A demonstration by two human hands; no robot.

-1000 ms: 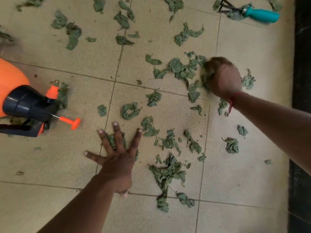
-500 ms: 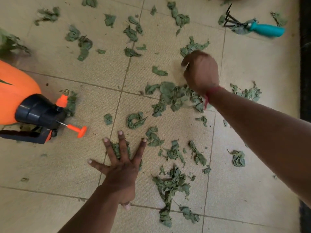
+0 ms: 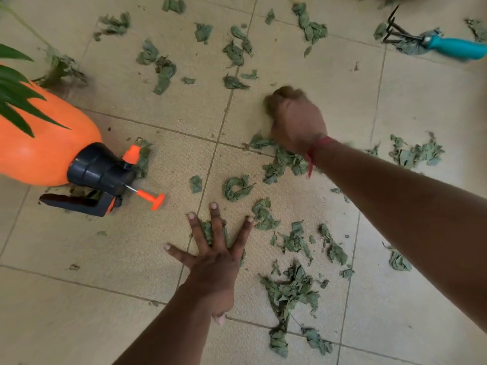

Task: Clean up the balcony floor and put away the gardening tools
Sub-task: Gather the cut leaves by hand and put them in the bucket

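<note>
Torn green leaf scraps lie scattered over the beige floor tiles. My left hand rests flat on the floor with fingers spread, pressing on a few scraps. My right hand reaches farther out, blurred, its fingers curled down over a leaf scrap at the fingertips. A bunch of leaves lies just under its wrist. An orange pressure sprayer with a black head lies on its side at the left. A hand rake with a teal handle lies at the top right on some leaves.
Green plant leaves hang over the sprayer at the left edge. More leaf scraps lie right of my right arm and along the top of the view.
My right hand has moved left and then farther out, dragging a bunch of leaves toward me. My left hand stays flat on the floor. The view has shifted a little.
</note>
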